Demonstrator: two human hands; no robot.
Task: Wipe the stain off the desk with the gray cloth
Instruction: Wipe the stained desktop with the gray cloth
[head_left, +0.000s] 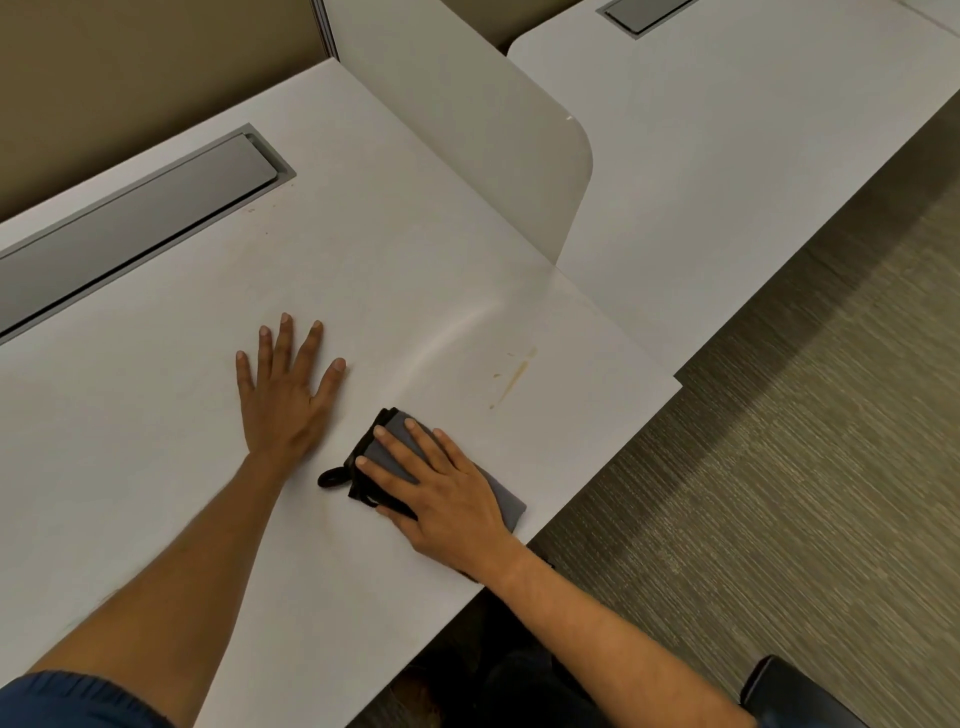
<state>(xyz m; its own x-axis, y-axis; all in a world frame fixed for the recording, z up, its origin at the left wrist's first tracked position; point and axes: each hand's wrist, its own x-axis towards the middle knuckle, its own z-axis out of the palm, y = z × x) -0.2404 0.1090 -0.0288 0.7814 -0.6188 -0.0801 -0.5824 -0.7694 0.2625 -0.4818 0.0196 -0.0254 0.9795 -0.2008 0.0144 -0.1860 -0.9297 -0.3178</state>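
A folded gray cloth (390, 451) with black edging and a black loop lies on the white desk (156, 426) near its front edge. My right hand (441, 493) lies flat on top of the cloth, fingers spread, pressing it down. A thin yellowish-brown stain (514, 376) streaks the desk up and to the right of the cloth, apart from it. My left hand (288, 389) rests palm down on the bare desk to the left of the cloth, fingers apart, holding nothing.
A gray cable-tray lid (130, 223) is set into the back of the desk. A white divider panel (467, 130) stands at the desk's right end, with a second desk (727, 156) beyond. Carpeted floor (779, 467) lies to the right; a dark chair part (795, 696) sits bottom right.
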